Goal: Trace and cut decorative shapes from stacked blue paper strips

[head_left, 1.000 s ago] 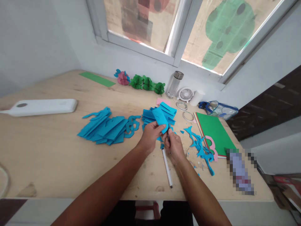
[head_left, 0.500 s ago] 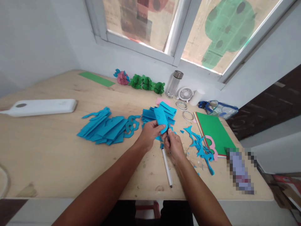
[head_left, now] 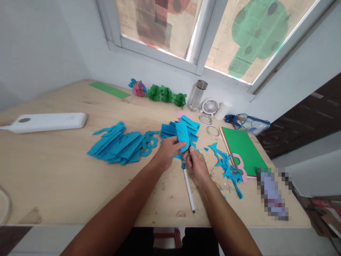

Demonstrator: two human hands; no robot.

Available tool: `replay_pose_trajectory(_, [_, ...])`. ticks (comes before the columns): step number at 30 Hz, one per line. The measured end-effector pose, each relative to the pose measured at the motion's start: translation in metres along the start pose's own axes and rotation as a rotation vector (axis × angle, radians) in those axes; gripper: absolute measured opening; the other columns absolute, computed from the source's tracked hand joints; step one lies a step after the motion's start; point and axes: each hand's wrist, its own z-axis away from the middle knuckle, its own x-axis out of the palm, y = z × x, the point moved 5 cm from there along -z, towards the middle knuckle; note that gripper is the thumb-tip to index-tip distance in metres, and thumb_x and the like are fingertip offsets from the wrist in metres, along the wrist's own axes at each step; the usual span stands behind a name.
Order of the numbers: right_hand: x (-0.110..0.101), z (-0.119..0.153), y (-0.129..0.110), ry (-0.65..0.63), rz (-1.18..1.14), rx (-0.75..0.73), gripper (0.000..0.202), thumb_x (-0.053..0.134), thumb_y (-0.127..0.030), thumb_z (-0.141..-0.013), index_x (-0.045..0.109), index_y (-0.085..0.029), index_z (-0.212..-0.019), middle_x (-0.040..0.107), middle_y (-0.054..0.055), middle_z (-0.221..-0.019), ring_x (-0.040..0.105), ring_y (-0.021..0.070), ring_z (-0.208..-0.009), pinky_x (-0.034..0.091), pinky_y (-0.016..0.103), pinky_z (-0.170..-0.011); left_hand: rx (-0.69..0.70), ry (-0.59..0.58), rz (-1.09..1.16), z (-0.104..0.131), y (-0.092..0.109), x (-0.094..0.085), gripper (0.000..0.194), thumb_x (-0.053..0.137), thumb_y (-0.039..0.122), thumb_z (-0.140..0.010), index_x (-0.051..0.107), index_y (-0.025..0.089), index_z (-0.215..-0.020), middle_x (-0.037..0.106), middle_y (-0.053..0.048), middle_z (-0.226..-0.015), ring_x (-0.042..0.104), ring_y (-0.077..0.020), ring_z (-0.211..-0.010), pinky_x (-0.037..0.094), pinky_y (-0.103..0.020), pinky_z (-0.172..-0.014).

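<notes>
Blue paper [head_left: 182, 131] has swivelled, left hand [head_left: 167, 152] pinching it; right hand [head_left: 198, 163] grips dark tool [head_left: 190, 155].

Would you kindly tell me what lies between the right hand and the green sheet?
In the head view, a loose heap of blue paper scraps lies between the right hand and the green sheet.

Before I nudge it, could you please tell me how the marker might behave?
The marker may roll sideways, since its barrel looks round and it lies flat on the table. It is probably light, being slim, and likely stiff, as it looks straight.
</notes>
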Motion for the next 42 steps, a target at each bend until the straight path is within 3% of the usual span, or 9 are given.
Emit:
replay_pose_trajectory(3, [0.0008,0.0004,0.0007,0.008,-0.007,0.02,0.054,0.059,-0.067,-0.077,0.053,-0.02,-0.053,0.035,-0.007,-0.034,0.026,0.0073,-0.034,0.017,0.025,-0.038,-0.007,-0.071,-0.048,-0.001,-0.0014,0.0015,0.022,0.077,0.033,-0.057,0.062,0.017,-0.057,0.058,0.0,-0.052,0.051,-0.0127,-0.049,0.043,-0.025,-0.049])
replay_pose_trajectory(16, [0.0047,0.0043,-0.0053,0.037,-0.012,0.009,0.056,0.059,-0.071,-0.073,0.054,-0.019,-0.055,0.035,-0.008,-0.034,0.025,0.0064,-0.034,0.016,0.024,-0.038,-0.045,-0.033,0.015,0.0003,-0.0024,0.0002,0.021,0.078,0.029,-0.056,0.064,0.016,-0.062,0.061,-0.001,-0.058,0.054,-0.013,-0.055,0.048,-0.027,-0.058])
replay_pose_trajectory(32, [0.0042,0.004,-0.0029,0.057,-0.036,0.031,0.06,0.06,-0.069,-0.074,0.043,-0.02,-0.045,0.032,-0.008,-0.034,0.025,0.0053,-0.033,0.016,0.023,-0.037,-0.015,0.0,-0.023,0.0022,-0.0029,0.0025,0.022,0.078,0.032,-0.056,0.064,0.016,-0.061,0.061,0.0,-0.06,0.054,-0.0132,-0.058,0.045,-0.027,-0.059])
replay_pose_trajectory(42, [0.0027,0.0031,-0.0011,0.082,-0.043,0.023,0.061,0.06,-0.069,-0.074,0.042,-0.021,-0.043,0.03,-0.008,-0.034,0.025,0.0053,-0.032,0.015,0.023,-0.036,0.037,-0.036,-0.069,-0.0006,-0.0075,0.0015,0.02,0.073,0.03,-0.061,0.059,0.016,-0.057,0.055,0.002,-0.052,0.048,-0.0111,-0.051,0.04,-0.025,-0.053])
